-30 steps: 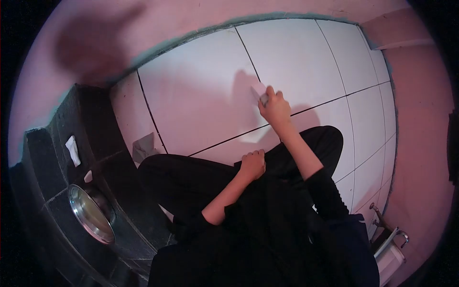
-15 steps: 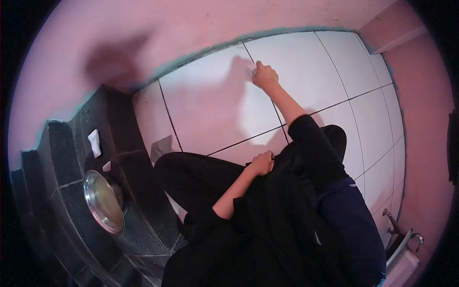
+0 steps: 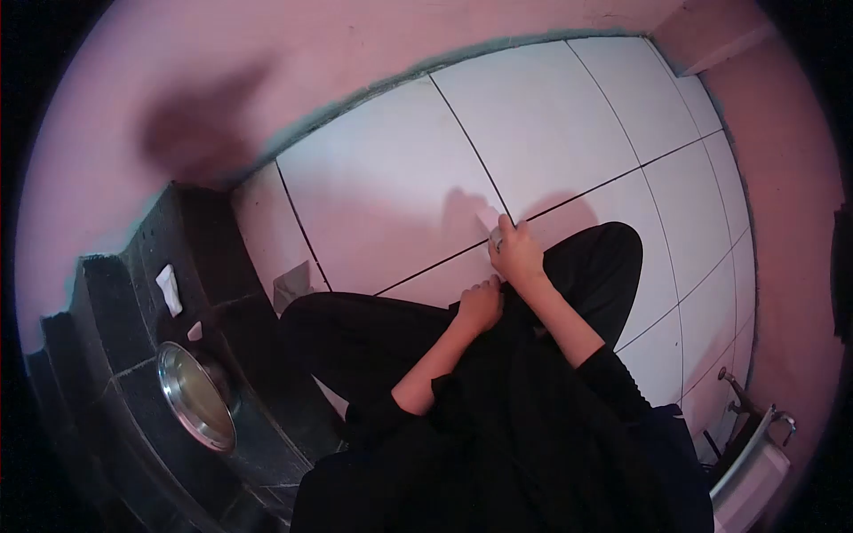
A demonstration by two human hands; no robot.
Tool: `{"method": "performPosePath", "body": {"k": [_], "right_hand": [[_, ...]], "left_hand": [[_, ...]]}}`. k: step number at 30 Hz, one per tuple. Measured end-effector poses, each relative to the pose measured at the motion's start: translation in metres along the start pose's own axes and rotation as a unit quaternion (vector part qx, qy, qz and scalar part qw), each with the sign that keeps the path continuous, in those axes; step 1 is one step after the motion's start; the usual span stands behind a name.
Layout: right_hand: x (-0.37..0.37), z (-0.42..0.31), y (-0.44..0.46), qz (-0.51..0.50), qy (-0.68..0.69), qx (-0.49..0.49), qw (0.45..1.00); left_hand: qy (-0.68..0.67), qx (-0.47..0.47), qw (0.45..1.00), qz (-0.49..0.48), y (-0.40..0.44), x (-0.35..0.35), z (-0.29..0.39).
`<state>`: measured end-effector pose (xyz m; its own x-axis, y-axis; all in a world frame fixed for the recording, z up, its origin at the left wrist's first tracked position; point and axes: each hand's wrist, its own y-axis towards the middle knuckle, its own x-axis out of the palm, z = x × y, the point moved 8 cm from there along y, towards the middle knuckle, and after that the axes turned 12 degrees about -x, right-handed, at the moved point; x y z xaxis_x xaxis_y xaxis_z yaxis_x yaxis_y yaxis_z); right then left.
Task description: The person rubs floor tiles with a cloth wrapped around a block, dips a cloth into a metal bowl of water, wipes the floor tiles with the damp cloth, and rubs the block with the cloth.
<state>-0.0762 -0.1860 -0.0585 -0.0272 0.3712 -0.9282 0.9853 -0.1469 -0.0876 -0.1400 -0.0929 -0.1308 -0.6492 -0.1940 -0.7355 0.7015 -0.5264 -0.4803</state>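
Observation:
My right hand [image 3: 517, 253] is closed just above my lap, with a small pale pointed thing [image 3: 486, 216] jutting from its fingers toward the floor. Its kind is too small to tell. A greyish ring-like glint shows at the same fingers. Close beside it, my left hand [image 3: 481, 307] rests on the black cloth [image 3: 524, 355] over my lap with its fingers curled in. What lies under those fingers is hidden. The two hands are near each other but look apart.
Dark tiled steps [image 3: 258, 355] rise at the left. On them are a shiny metal bowl [image 3: 197, 397], a white crumpled piece [image 3: 168, 290] and a small pink piece [image 3: 195, 331]. A grey flat piece [image 3: 291, 286] lies by my knee. Pink walls [image 3: 373, 40] border the white floor tiles [image 3: 551, 115].
My right hand has come back from far out over the floor tiles to beside my left hand, still closed. My left hand stays at the lap. The view has shifted slightly.

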Motion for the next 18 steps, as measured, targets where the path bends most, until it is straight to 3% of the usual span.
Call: {"method": "performPosePath", "body": {"k": [18], "right_hand": [[-0.013, -0.031, 0.216, -0.019, -0.011, 0.021, 1.0]], "left_hand": [[-0.067, -0.045, 0.989, -0.127, 0.009, 0.012, -0.004]]}}
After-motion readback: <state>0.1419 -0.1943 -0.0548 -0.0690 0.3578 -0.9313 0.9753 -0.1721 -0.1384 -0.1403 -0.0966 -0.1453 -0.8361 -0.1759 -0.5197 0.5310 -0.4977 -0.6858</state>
